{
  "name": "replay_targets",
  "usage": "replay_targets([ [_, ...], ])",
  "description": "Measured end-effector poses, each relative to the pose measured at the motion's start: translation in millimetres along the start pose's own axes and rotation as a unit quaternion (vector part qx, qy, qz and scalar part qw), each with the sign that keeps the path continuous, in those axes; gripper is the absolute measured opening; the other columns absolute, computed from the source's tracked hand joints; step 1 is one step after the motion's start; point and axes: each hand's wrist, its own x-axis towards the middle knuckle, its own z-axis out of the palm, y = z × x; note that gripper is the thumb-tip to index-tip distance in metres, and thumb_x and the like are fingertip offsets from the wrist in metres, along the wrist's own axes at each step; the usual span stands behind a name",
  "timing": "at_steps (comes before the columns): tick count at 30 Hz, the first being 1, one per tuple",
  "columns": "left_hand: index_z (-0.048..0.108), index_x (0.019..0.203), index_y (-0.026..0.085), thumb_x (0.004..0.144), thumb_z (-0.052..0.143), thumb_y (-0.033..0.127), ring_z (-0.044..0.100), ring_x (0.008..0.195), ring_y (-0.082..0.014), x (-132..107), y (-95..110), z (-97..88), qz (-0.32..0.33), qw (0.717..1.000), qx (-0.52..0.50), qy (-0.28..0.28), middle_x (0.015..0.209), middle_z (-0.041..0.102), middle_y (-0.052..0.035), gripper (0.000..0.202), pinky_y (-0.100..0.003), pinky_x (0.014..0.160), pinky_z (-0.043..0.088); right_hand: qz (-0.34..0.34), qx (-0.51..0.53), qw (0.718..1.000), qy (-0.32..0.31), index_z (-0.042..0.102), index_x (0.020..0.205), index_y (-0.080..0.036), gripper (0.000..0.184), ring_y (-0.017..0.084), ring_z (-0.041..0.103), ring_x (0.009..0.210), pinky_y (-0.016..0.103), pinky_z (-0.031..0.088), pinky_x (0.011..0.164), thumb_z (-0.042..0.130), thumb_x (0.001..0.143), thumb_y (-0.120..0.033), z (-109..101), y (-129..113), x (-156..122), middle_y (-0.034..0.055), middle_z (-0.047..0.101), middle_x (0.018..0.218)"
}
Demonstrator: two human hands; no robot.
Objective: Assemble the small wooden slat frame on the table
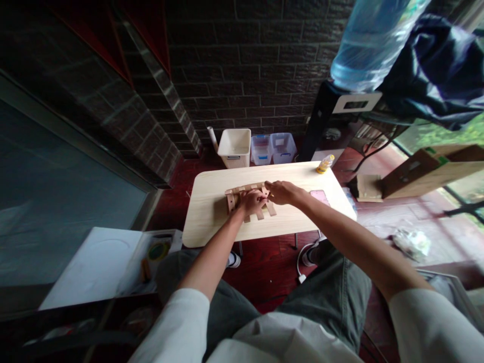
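Observation:
A small slatted wooden frame (259, 215) lies on the pale wooden table (206, 201), with light strips along its near side and dark holes in its end pieces. My left hand (251, 202) rests over the frame's middle, its fingers bent together toward the right end. Just beside it, my right hand (280, 192) is closed at the frame's right end, the fingertips of both hands almost meeting. A small yellow bit shows by the right fingers; its kind is too small to tell. What lies between the fingertips is hidden.
A yellow-capped clear bottle (325, 164) and a pink phone-like slab (319, 197) are on the table's right side. Behind stand a cream bin (235, 146) and two clear plastic boxes (283, 147). A water dispenser (321, 118) stands back right; a white cable (301, 267) lies below.

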Motion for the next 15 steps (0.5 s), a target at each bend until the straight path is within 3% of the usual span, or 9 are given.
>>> replay_targets([
  [6,0.078,0.087,0.025,0.087,0.057,0.030,0.065,0.105,-0.0236,0.5,1.3,-0.7,-0.007,1.000,-0.004,-0.005,0.100,0.076,-0.0045,0.021,-0.037,0.097,0.047,0.001,0.010,0.999,0.035,0.049,0.131,-0.012,0.033,0.030,0.068,0.108,0.035,0.052,0.084,0.045,0.102,-0.027,8.2,-2.9,-2.2,0.0225,0.067,0.120],
  [11,0.078,0.086,0.025,0.086,0.056,0.031,0.066,0.103,-0.0224,0.6,1.9,-1.9,0.000,1.000,-0.019,-0.017,0.099,0.076,-0.0038,0.023,-0.036,0.096,0.048,0.063,0.020,0.998,0.016,0.049,0.129,-0.010,0.039,0.031,0.068,0.107,0.037,0.052,0.084,0.046,0.102,-0.038,14.9,3.1,5.8,0.0240,0.068,0.115],
  [15,0.077,0.083,0.023,0.087,0.057,0.032,0.066,0.102,-0.0228,0.0,1.8,-3.0,-0.002,1.000,-0.015,-0.015,0.096,0.075,-0.0049,0.023,-0.036,0.095,0.048,0.040,0.020,0.999,0.006,0.043,0.137,-0.009,0.045,0.032,0.068,0.108,0.037,0.052,0.083,0.046,0.102,-0.038,9.6,4.2,4.4,0.0231,0.069,0.116],
])
